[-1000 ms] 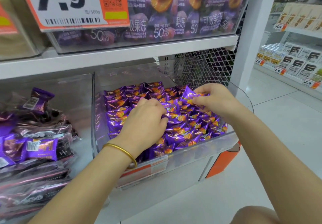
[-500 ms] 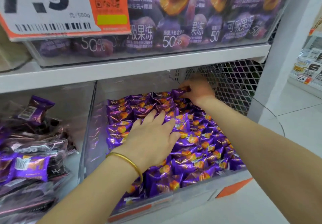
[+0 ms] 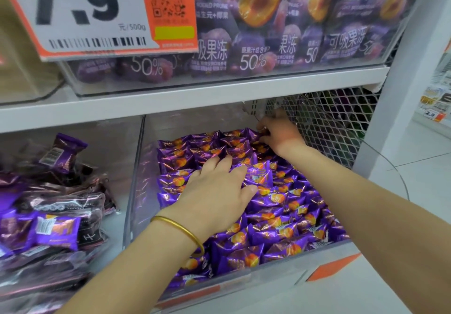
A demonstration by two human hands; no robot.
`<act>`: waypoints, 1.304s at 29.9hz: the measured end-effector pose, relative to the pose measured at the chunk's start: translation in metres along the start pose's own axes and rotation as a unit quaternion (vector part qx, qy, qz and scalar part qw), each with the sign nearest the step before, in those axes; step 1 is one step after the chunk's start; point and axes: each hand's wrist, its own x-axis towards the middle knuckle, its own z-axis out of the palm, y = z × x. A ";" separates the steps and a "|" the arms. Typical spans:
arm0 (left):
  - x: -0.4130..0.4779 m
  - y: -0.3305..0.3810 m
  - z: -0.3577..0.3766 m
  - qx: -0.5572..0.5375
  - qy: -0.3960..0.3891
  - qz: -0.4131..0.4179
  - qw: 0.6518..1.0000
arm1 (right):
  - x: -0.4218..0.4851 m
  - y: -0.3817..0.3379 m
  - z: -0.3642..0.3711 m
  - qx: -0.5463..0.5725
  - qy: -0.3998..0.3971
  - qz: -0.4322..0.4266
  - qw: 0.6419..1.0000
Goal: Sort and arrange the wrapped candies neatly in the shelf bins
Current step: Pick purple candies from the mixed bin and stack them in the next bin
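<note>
Finds the left grip [image 3: 219,191] released, fingers spread and pressing flat on the wrapped candies [image 3: 280,211] directly beneath it; notes a gold bangle [image 3: 181,228] at its wrist; finds the right grip [image 3: 280,135] beyond the left, at the rear of the clear bin [image 3: 139,179], fingers curled against the back row; cannot tell if pinching a candy; records purple packets [image 3: 48,216] left of both grips, past the bin wall.
</note>
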 end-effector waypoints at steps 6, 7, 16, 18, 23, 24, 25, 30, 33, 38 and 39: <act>-0.015 -0.003 -0.016 -0.021 0.102 0.027 0.994 | -0.015 0.007 -0.012 0.026 0.022 0.010 0.999; -0.020 -0.005 -0.018 -0.033 0.137 0.036 0.989 | -0.021 0.004 -0.016 0.034 0.040 0.000 0.999; -0.111 -0.099 -0.017 -0.092 0.352 -0.030 0.931 | -0.139 -0.155 -0.066 0.160 0.070 -0.209 0.962; -0.135 -0.123 -0.014 -0.065 0.365 -0.073 0.926 | -0.153 -0.191 -0.061 0.174 0.043 -0.262 0.948; -0.187 -0.169 -0.018 -0.011 0.462 -0.186 0.867 | -0.146 -0.268 -0.034 0.211 -0.091 -0.245 0.942; -0.195 -0.178 -0.017 -0.010 0.475 -0.212 0.854 | -0.140 -0.281 -0.026 0.209 -0.117 -0.233 0.943; -0.202 -0.187 -0.015 -0.010 0.484 -0.231 0.844 | -0.133 -0.292 -0.018 0.206 -0.133 -0.232 0.941; -0.221 -0.220 -0.006 -0.018 0.482 -0.248 0.840 | -0.101 -0.341 0.007 0.192 -0.180 -0.307 0.914; -0.222 -0.225 -0.005 -0.035 0.475 -0.229 0.849 | -0.093 -0.354 0.012 0.165 -0.237 -0.322 0.901; -0.213 -0.221 -0.002 -0.038 0.471 -0.194 0.860 | -0.091 -0.352 0.026 0.152 -0.188 -0.342 0.908; -0.210 -0.221 -0.001 -0.028 0.460 -0.190 0.867 | -0.092 -0.350 0.026 0.143 -0.174 -0.345 0.911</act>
